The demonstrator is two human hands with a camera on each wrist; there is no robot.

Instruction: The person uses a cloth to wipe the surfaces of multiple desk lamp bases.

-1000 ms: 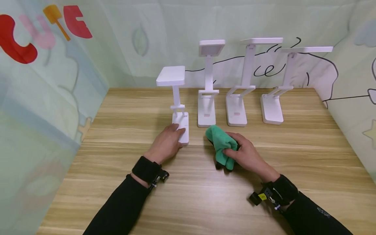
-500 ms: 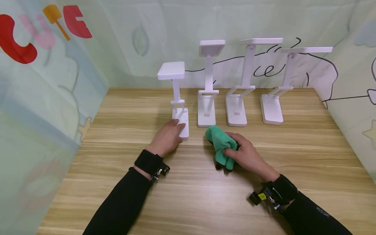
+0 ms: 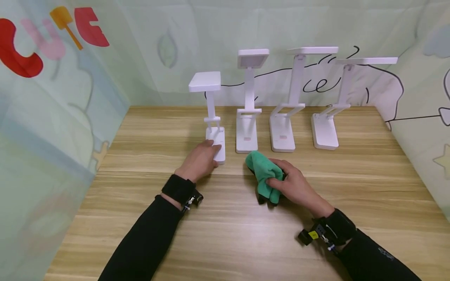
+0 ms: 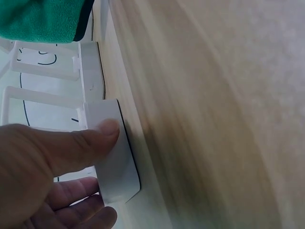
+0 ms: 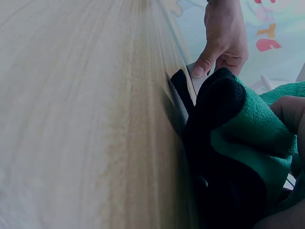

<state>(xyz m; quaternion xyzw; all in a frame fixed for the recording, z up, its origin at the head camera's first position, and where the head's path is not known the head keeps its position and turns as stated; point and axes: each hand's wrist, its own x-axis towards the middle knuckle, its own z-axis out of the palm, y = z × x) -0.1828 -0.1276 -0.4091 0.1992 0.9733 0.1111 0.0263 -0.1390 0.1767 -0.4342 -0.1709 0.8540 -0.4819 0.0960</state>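
Note:
My left hand (image 3: 199, 160) grips the base of the leftmost white desk lamp (image 3: 216, 134), which stands upright on the table. In the left wrist view the thumb lies on the near end of the lamp base (image 4: 116, 167) and the other fingers are at its side. A bunched green cloth (image 3: 261, 168) with black edging is held in my right hand (image 3: 297, 185), low over the wood in front of the second lamp (image 3: 247, 134). Seen from the right wrist, the cloth's black underside (image 5: 228, 186) faces the tabletop.
Two more white lamps, a third one (image 3: 282, 134) and a far-right one (image 3: 325, 130), stand in a row along the back. Behind them hangs a printed curtain (image 3: 168, 23), which also covers both sides of the wooden table (image 3: 225, 242).
My left hand has slid the leftmost lamp away from me toward the back curtain, closer in line with the others. The right hand and the cloth have stayed put.

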